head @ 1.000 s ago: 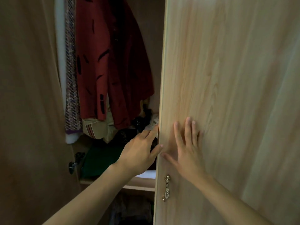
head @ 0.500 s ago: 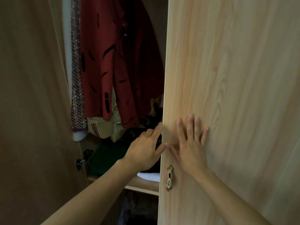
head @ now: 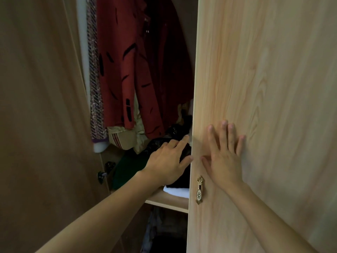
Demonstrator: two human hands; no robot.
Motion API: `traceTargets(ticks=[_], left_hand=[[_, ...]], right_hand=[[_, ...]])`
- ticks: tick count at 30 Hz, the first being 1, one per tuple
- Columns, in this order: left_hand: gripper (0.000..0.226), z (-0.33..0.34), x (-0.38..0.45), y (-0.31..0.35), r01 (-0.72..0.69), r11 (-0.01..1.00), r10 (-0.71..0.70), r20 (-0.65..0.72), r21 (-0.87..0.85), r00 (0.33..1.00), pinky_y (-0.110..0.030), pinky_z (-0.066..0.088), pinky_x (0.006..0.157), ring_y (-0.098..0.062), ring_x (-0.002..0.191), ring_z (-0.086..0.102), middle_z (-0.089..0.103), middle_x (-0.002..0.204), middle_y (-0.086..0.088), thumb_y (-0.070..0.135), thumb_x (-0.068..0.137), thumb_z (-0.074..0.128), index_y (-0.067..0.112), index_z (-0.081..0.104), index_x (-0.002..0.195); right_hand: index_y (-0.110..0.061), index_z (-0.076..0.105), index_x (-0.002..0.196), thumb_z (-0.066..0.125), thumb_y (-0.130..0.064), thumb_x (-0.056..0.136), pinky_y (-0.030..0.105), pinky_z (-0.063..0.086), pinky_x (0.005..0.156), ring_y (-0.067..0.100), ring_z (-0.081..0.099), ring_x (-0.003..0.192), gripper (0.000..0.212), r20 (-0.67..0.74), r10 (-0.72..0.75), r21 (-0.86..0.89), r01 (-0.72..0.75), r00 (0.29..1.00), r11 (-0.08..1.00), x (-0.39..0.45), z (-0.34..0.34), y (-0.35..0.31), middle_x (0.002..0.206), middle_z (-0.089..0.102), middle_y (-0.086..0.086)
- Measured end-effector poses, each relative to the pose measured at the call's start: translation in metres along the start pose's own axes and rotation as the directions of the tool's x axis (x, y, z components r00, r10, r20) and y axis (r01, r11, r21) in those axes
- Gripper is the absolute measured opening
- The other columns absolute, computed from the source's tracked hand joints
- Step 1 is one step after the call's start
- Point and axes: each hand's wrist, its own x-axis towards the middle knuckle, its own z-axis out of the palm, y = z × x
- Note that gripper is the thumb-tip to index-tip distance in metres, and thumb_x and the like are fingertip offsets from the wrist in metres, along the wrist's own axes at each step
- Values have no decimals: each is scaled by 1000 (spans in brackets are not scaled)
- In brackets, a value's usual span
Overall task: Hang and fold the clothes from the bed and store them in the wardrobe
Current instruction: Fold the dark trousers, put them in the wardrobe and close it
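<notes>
I face a wardrobe whose light wooden right door stands partly closed. My right hand lies flat on the door's outer face, fingers spread. My left hand reaches into the gap at the door's edge, fingers straight, thumb touching the edge. Inside hang a red garment with black marks and a tweed garment. Dark folded clothes and a white folded piece lie on the shelf.
The left wardrobe door stands open, with a dark hinge fitting near its edge. A gold and white handle hangs on the right door below my right hand. More dim clothes sit under the shelf.
The right door's edge has shifted slightly rightward in view, widening the gap a little. Both hands stay on the door near its edge.
</notes>
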Motion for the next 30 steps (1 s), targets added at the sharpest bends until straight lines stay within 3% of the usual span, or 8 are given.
traceTargets(ticks=[3, 7, 10, 12, 16, 22, 30], left_hand=[[68, -6, -14, -6, 18, 1000, -18, 7, 2, 1000, -46, 44, 102, -25, 137, 37, 34, 155, 2, 58, 100, 35, 30, 11, 158], [67, -15, -38, -17, 34, 999, -34, 14, 8, 999, -44, 44, 103, -23, 139, 36, 33, 156, 3, 58, 100, 34, 29, 14, 157], [67, -26, -62, -29, 41, 999, -41, 3, 5, 999, -43, 43, 104, -22, 139, 36, 35, 155, 3, 58, 100, 35, 28, 17, 157], [66, -36, -80, -42, 47, 999, -47, -21, -6, 999, -41, 44, 102, -21, 138, 38, 37, 153, 3, 58, 100, 35, 28, 19, 156], [61, -61, -125, -71, 35, 999, -35, -25, 2, 999, -37, 45, 92, -20, 131, 43, 43, 147, 4, 60, 99, 35, 29, 27, 151], [56, -108, -206, -116, 10, 999, -13, 62, 33, 998, -39, 49, 90, -19, 123, 48, 48, 139, 5, 63, 97, 34, 28, 42, 140], [54, -158, -272, -146, -82, 996, 82, 33, -19, 996, -40, 47, 96, -21, 125, 48, 48, 141, 4, 60, 99, 34, 25, 48, 138]], right_hand=[[-16, 10, 158, 73, -36, 79, 65, 8, 118, 36, -9, 151, 103, 40, 43, 54, -45, 998, 998, -1, -12, -8, 164, -5, 19], [-16, 20, 156, 65, -35, 88, 52, 16, 121, 33, -12, 151, 84, 113, 96, 247, -121, 989, 961, -3, -33, -34, 164, -7, 17], [-21, 24, 156, 54, -34, 98, 27, 25, 114, 22, 16, 150, 66, 191, 39, 481, -128, 981, 867, -8, -50, -62, 163, 20, 8], [-19, 38, 151, 51, -32, 101, 21, 32, 108, 18, 39, 139, 53, 200, -3, 582, -116, 980, 805, -13, -61, -83, 151, 43, 3], [-20, 48, 143, 53, -36, 99, 37, 49, 97, 21, 55, 122, 48, 275, -45, 534, -114, 960, 837, -27, -86, -126, 135, 57, 4], [-27, 49, 140, 50, -52, 96, 38, 51, 87, 21, 60, 107, 51, 491, -47, 357, -151, 870, 922, -64, -137, -197, 131, 58, 1], [-31, 45, 142, 37, -66, 94, 39, 46, 99, 17, 50, 124, 60, 584, -26, 270, -163, 811, 949, -112, -220, -256, 136, 54, -3]])
